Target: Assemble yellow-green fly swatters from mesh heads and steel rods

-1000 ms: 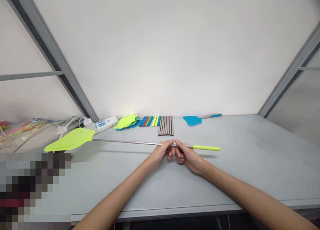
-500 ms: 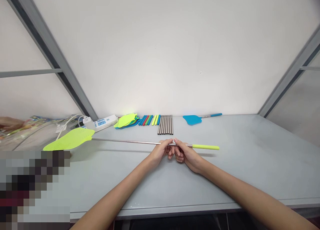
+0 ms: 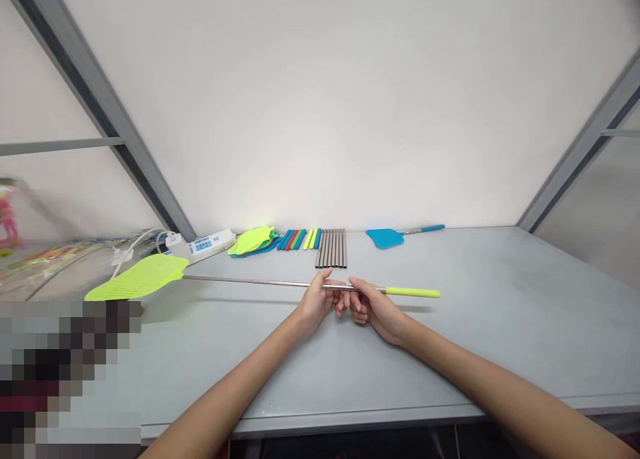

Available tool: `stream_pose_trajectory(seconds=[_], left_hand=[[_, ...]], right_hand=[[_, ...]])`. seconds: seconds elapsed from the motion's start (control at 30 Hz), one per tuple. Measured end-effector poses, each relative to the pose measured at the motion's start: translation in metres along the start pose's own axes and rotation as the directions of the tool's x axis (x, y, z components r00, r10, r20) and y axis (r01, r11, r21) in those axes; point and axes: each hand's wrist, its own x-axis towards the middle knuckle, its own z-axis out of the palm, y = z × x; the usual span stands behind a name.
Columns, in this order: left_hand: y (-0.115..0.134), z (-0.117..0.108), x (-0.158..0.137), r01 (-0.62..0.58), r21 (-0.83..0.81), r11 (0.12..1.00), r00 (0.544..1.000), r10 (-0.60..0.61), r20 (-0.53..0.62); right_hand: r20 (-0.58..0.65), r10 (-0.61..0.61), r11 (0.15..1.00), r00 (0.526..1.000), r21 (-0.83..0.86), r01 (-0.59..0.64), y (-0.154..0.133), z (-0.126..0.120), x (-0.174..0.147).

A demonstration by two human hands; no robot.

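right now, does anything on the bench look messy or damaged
Nothing looks plainly broken. The untidy spot is the pile of swatter heads at the back: its pieces overlap unevenly, edges poking out, while the loose handles and metal tubes beside it lie in neater rows. The held swatter's lime head shows no visible damage.

shaft (image 3: 253, 282) partly hidden, pink item (image 3: 8, 216) blurred

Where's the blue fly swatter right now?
In the head view, the blue fly swatter lies right of centre near the back wall, right of the metal tubes.
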Motion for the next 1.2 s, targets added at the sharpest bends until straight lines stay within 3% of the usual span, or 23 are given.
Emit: stream_pose_trajectory(seconds=[0.13,0.3,0.43,0.73,0.97,1.2], left_hand=[[0.003,-0.001,-0.001,0.047,0.049,0.998,0.999,-0.046,-0.022],[0.008,0.0,-0.004,-0.004,0.166,0.986,0.999,-0.005,0.053],[0.012,0.003,-0.006,-0.004,0.236,0.972,0.999,-0.006,0.043],[0.027,0.002,-0.014,0.057,0.169,0.984,0.982,-0.086,0.168],[0.037,0.007,-0.019,0.073,0.287,0.955,0.983,-0.118,0.142],[0.039,0.011,-0.021,0.016,0.225,0.974,0.993,-0.041,0.108]], right_hand=[[-0.017,0.019,1.0,1.0,0.0,-0.019,-0.001,0.001,0.0],[0.004,0.008,1.0,1.0,0.001,-0.008,-0.001,0.001,-0.001],[0.024,-0.011,1.0,1.0,-0.002,0.011,-0.002,0.004,-0.003],[0.055,-0.047,0.997,0.997,-0.066,0.05,-0.007,0.011,-0.005],[0.029,-0.049,0.994,0.998,-0.096,0.051,-0.009,0.012,-0.004],[0.1,0.006,0.999,0.995,-0.034,-0.003,-0.022,0.011,-0.004]])
